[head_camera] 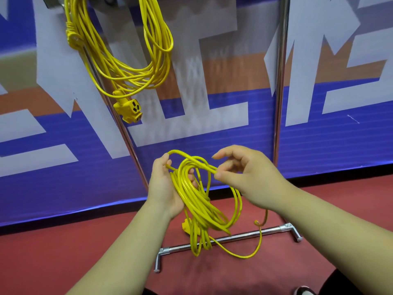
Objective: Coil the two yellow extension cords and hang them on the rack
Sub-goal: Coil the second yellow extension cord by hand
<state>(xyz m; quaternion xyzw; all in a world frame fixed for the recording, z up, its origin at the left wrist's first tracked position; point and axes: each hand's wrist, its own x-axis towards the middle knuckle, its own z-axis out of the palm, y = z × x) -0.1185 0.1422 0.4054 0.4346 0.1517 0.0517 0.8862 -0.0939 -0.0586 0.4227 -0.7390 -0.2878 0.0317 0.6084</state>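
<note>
Two yellow extension cords are in view. The second cord [197, 201] is a partly wound coil held in front of the rack [280, 81], between its two uprights and above its base bar [234, 237]. The left hand [168, 188] grips the upper part of the coil, fingers curled round the bundled loops. The right hand [244, 175] pinches one strand at the top of the coil between thumb and forefinger; its other fingers are raised and loosely bent. The lower loops hang down to the base bar. A yellow end fitting [187, 225] shows behind them, just above the bar. One loose tail [258, 243] curves over the bar to the floor in front of the rack and rises again.

The first cord [127, 60] hangs as a finished coil from the top of the rack, beside the left upright. Its socket block [128, 109] dangles at the bottom of the coil, against that upright.

Behind the rack stands a blue, white and orange banner [212, 135]. The rack base rests on a red floor [63, 262]. A shoe [304, 291] shows at the frame edge, well in front of the rack's right foot.
</note>
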